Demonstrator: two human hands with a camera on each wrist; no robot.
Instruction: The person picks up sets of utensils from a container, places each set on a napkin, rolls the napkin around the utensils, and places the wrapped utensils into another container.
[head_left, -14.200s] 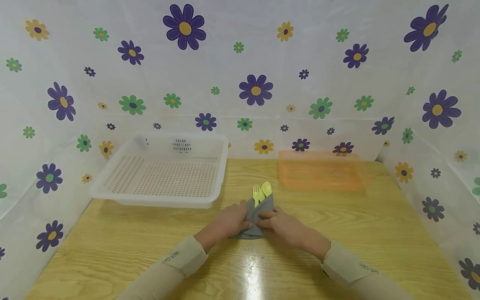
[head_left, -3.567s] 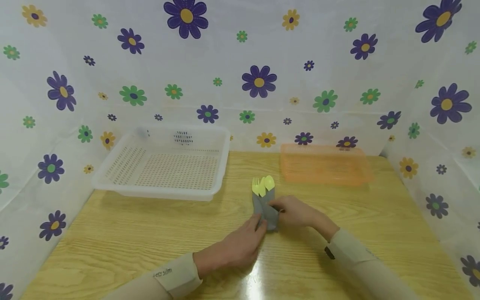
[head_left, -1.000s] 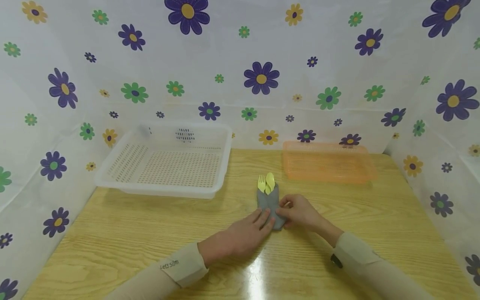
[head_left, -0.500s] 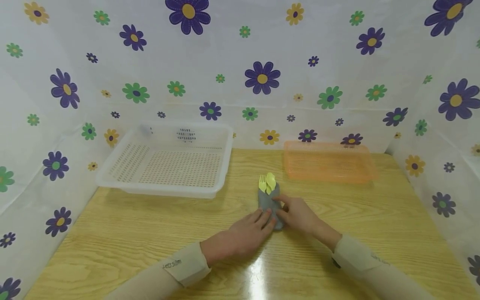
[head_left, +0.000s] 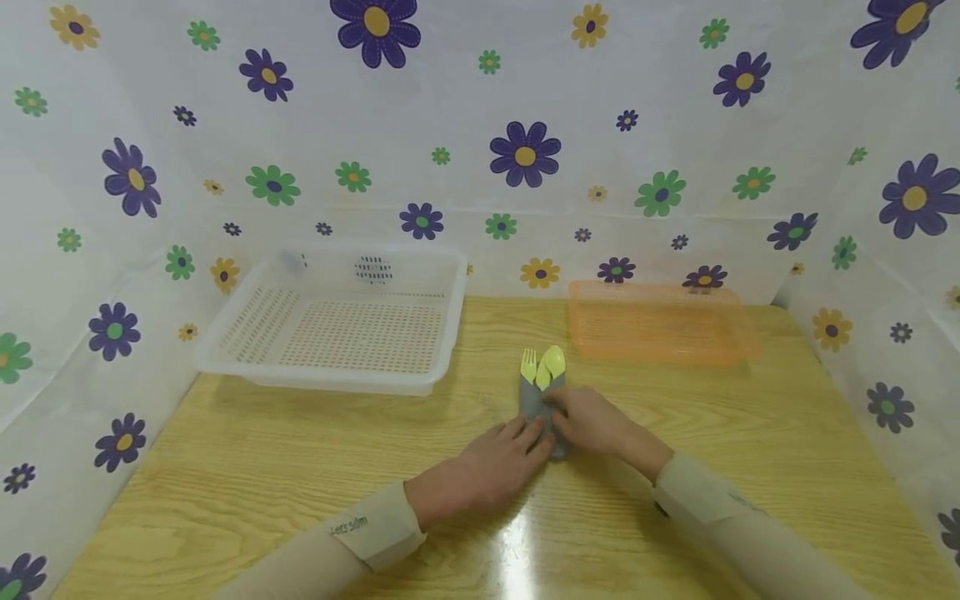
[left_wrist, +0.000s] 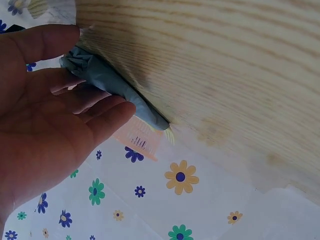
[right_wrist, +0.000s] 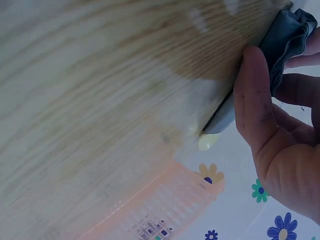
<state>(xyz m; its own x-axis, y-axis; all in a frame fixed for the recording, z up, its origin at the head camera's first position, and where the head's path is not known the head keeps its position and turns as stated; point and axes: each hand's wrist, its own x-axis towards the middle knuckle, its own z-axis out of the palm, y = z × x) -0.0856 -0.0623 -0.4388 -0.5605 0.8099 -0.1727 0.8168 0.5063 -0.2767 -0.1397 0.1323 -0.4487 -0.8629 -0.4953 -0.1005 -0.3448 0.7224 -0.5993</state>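
Observation:
A grey cloth napkin (head_left: 531,402) lies wrapped around yellow cutlery in the middle of the table. Out of its top stick a fork (head_left: 528,365), a spoon (head_left: 555,361) and a third yellow piece (head_left: 542,377) between them. My left hand (head_left: 489,467) rests its extended fingers on the napkin's lower left part. From the right, my right hand (head_left: 592,421) pinches the wrap's side between thumb and fingers. The left wrist view shows the napkin (left_wrist: 112,80) as a narrow roll along the fingertips. In the right wrist view, thumb and fingers straddle the folded napkin (right_wrist: 287,37).
A white perforated basket (head_left: 442,354) stands at the back left of the wooden table (head_left: 300,450). At the back right is a shallow orange basket (head_left: 660,354). A flower-printed sheet (head_left: 450,100) closes off the back and both sides.
The napkin's flared lower part has become a narrow roll. In the last second its loose right edge has come inward under my right hand, and the cutlery tips have shifted slightly right.

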